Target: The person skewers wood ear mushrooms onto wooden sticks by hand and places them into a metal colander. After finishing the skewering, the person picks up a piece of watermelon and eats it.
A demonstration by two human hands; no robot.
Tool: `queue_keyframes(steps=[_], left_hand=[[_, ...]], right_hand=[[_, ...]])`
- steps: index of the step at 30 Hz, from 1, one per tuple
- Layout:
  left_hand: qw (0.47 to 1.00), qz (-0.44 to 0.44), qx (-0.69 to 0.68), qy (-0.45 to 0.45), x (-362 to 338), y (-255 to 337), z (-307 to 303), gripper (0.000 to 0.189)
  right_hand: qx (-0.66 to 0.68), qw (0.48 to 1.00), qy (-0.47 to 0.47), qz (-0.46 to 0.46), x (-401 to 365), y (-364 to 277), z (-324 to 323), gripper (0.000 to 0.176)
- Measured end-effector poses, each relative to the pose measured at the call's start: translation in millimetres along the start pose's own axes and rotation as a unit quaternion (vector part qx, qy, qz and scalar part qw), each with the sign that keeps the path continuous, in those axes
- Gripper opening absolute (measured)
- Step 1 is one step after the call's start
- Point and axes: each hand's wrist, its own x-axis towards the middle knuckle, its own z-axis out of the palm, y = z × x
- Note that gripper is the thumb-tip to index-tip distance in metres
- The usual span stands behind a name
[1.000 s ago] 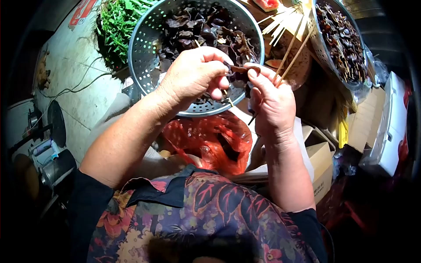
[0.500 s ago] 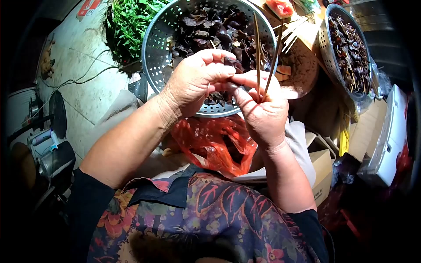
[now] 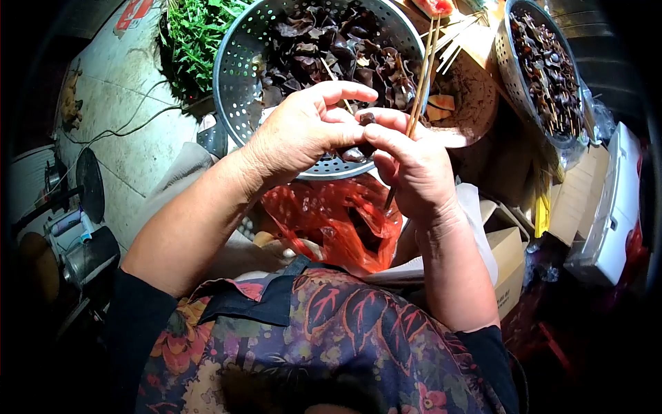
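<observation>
Fungus point(image 3: 367, 119) is pinched in the right hand point(image 3: 419, 165), which also grips sticks point(image 3: 418, 103). Left hand point(image 3: 293, 131) curls beside it, its grip unclear

Big colander point(image 3: 238, 62) is cut off by the top edge, as are greens point(image 3: 196, 48) left of it and a red chunk point(image 3: 434, 7) off its upper right. Over its near side, 1 dark piece point(image 3: 367, 119) is mostly covered by left hand point(image 3: 293, 131) and right hand point(image 3: 419, 165), shape unclear. Red bag point(image 3: 331, 221) below colander: contents unclear; box point(image 3: 508, 265) print, lower right of colander, too small.
</observation>
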Motion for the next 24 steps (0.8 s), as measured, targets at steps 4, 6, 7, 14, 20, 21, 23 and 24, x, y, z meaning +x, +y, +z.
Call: queue_keyframes(steps=[4,6,7,14,20,21,23,24], left_hand=[[0.999,0.004,0.035,0.034,-0.4,1.1,1.2,0.037],[0.998,0.011,0.04,0.045,-0.2,0.8,1.0,0.034],[0.995,0.008,0.078,0.06,-0.2,1.1,0.9,0.029],[0.994,-0.023,0.102,0.04,-0.8,4.7,-0.7,0.015],[0.997,-0.036,0.065,0.013,-1.6,3.2,-0.2,0.021],[0.998,-0.038,0.04,0.017,-1.9,3.3,1.2,0.023],[0.999,-0.035,-0.004,0.017,-2.5,2.9,5.1,0.024],[0.998,-0.032,-0.048,0.016,-2.7,3.1,5.8,0.025]], right_hand=[[0.051,0.997,-0.062,-0.018,4.2,4.6,-10.0,0.02],[0.034,0.997,-0.061,-0.021,4.0,3.5,-13.6,0.019],[0.018,0.998,-0.061,-0.024,3.9,3.4,-14.0,0.019],[-0.024,0.994,-0.007,-0.102,3.1,6.8,-7.5,0.02],[0.014,0.994,-0.019,-0.107,2.9,7.9,-8.3,0.025],[0.005,0.994,-0.018,-0.105,3.7,8.3,-9.7,0.028],[-0.002,0.994,-0.018,-0.104,3.8,7.5,-10.9,0.03],[0.031,0.996,-0.031,-0.079,2.9,5.9,-10.4,0.03]])
